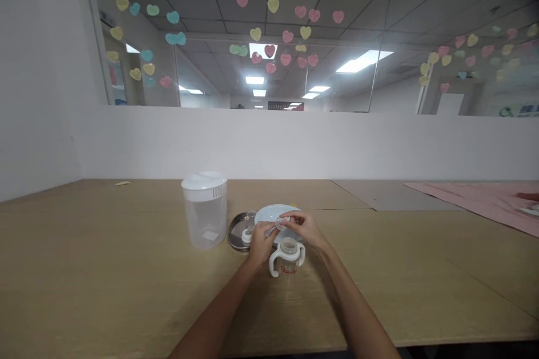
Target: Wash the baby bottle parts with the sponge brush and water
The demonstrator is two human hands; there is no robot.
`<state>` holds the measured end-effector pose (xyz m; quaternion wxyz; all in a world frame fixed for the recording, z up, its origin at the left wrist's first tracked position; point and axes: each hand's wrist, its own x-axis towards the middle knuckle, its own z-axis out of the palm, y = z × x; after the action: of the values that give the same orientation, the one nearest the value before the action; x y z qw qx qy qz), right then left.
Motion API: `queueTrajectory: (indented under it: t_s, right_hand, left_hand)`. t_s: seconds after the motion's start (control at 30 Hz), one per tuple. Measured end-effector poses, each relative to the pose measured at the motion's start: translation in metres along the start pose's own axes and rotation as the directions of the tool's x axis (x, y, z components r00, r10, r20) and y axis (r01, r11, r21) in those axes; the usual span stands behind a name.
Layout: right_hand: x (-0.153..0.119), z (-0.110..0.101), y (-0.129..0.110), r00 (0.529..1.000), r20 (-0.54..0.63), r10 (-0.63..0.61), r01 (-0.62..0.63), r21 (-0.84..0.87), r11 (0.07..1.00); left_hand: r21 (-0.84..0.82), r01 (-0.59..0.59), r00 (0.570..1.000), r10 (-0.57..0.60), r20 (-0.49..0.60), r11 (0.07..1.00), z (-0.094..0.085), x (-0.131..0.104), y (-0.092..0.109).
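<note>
My left hand (261,240) and my right hand (308,230) meet above a white plate (269,211). Between their fingertips both pinch a small clear round piece (280,224), too small to name surely. Just below them a clear baby bottle (288,263) with two white handles and red lettering stands upright, its mouth uncovered. Left of my left hand, a round metal tray (234,240) carries a white bottle collar (246,236) with a clear dome-shaped part above it. My left hand partly hides the tray's right side, and the hands cover part of the plate.
A tall translucent container (205,219) with a white lid stands left of the tray. A flat pale scrap (122,183) lies at the back left. Pink cloth (475,199) covers the table's right end, where another person's hand (528,196) shows. A white wall (269,143) borders the table's back.
</note>
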<state>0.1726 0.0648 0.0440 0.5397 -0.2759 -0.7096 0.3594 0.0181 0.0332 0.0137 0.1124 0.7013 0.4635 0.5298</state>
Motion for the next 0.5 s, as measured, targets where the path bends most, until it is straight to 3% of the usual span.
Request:
queueTrajectory:
  t_s: [0.13,0.3,0.5]
  right_hand:
    - [0.0001,0.0032,-0.0027,0.999,-0.007,0.040,-0.039,0.094,0.995]
    - [-0.0026,0.0094,0.0033,0.993,0.114,0.030,-0.033,0.026,0.999]
    - [-0.0009,0.0063,0.0034,0.992,0.008,-0.128,0.127,-0.182,0.975]
  left_hand:
    - [0.031,-0.029,0.999,0.028,0.036,0.999,-0.0017,-0.0004,0.0010]
    - [0.021,-0.066,0.998,0.066,0.021,0.998,-0.0032,-0.0008,0.0020]
    - [0.018,-0.049,0.999,0.049,0.005,0.999,-0.0034,0.0007,0.0017]
